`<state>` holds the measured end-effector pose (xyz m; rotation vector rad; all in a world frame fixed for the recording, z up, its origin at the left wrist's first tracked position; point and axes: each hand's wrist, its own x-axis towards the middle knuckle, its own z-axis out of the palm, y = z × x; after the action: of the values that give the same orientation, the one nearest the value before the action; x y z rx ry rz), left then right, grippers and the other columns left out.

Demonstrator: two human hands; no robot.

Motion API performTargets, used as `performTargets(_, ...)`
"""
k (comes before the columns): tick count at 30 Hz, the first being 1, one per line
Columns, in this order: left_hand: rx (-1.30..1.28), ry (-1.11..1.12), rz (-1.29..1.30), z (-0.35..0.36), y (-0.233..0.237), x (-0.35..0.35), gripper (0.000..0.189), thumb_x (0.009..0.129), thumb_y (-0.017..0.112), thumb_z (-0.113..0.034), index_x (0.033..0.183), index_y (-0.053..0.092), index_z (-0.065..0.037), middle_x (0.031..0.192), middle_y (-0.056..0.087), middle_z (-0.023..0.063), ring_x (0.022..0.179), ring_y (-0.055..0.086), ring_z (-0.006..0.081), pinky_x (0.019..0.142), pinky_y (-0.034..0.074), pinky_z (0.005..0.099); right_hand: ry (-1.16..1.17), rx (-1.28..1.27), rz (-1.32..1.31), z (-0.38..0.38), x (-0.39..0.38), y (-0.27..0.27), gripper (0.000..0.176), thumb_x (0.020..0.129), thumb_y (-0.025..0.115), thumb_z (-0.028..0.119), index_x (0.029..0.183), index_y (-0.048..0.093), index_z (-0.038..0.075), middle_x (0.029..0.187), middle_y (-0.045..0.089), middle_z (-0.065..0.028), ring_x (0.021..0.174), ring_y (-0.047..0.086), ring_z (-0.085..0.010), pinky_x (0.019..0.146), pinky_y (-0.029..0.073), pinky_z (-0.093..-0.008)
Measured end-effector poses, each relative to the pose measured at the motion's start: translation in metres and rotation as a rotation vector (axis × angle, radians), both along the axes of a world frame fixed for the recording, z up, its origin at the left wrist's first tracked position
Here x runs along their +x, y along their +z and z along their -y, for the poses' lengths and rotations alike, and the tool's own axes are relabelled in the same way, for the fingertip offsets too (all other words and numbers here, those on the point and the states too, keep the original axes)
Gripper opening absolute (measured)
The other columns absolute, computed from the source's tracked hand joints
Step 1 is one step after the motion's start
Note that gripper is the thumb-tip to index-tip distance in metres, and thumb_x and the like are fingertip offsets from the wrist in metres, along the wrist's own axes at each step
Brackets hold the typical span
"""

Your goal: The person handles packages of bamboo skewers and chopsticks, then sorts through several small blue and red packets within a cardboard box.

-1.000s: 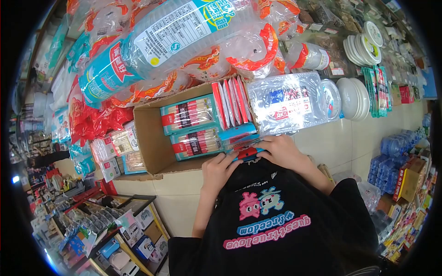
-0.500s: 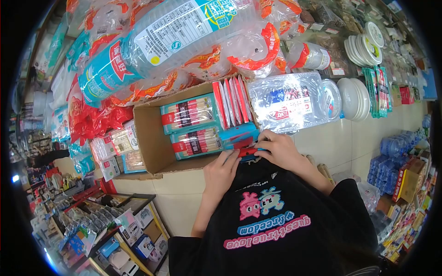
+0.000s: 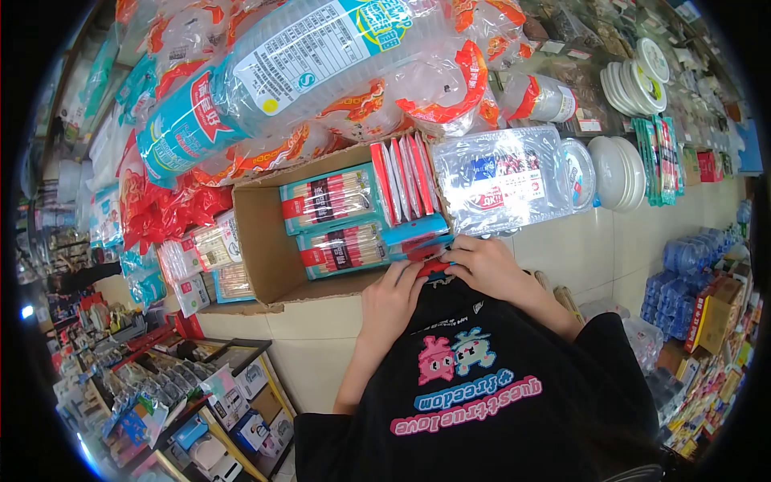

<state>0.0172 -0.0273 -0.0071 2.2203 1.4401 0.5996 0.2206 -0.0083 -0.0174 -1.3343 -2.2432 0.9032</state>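
Observation:
Between my hands, at the near right corner of a cardboard box (image 3: 265, 261), is a small red packet (image 3: 434, 267), mostly covered by my fingers. My left hand (image 3: 389, 296) is closed on its left end, and my right hand (image 3: 487, 267) pinches the right end. Just beyond my fingers lies a blue packet (image 3: 414, 230) in the box. Two teal packs of thin wooden sticks, an upper pack (image 3: 331, 199) and a lower pack (image 3: 341, 251), lie left of it. Several red-and-white packets (image 3: 404, 178) stand on edge at the box's far right.
Bagged plastic cups (image 3: 273, 72) are heaped behind the box. Clear plastic containers (image 3: 502, 177) and stacked white lids (image 3: 617, 173) sit to the right. A display rack (image 3: 241, 394) stands at lower left, and wrapped bottles (image 3: 675, 285) are on the right.
My hands have drawn slightly closer together around the red packet, so less of it shows. The left hand has shifted a little to the right. The box and its contents look unmoved.

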Motion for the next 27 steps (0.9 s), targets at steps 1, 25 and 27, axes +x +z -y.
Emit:
performTargets(1,-0.001,0.002,0.011,0.0,0.0,0.0,0.02,0.078,0.068,-0.014,0.095,0.063,-0.007,0.091,0.059,0.0049,0.067,0.063,0.0255,0.056,0.05,0.0351,-0.002,-0.004,-0.002,0.0,0.0,0.0,0.017,0.074,0.07,0.016,0.089,0.066,0.008,0.08,0.057,-0.0058,0.068,0.06,-0.0256,0.06,0.049,-0.0372)
performTargets(25,0.068,0.049,0.072,-0.001,-0.002,0.001,0.018,0.074,0.07,-0.01,0.091,0.065,-0.007,0.082,0.063,0.0056,0.068,0.062,0.024,0.059,0.049,0.0326,-0.042,0.087,-0.063,-0.005,0.0,0.011,0.015,0.074,0.068,0.013,0.086,0.062,0.007,0.086,0.06,-0.0042,0.07,0.062,-0.0241,0.059,0.049,-0.0341)
performTargets(27,0.106,0.045,0.066,-0.001,-0.005,0.001,0.019,0.074,0.07,-0.01,0.092,0.065,-0.006,0.083,0.063,0.0054,0.069,0.062,0.0231,0.06,0.05,0.0324,-0.003,0.137,-0.062,-0.005,0.002,0.01,0.014,0.074,0.068,0.012,0.086,0.062,0.007,0.088,0.06,-0.0036,0.071,0.062,-0.0229,0.06,0.05,-0.0331)
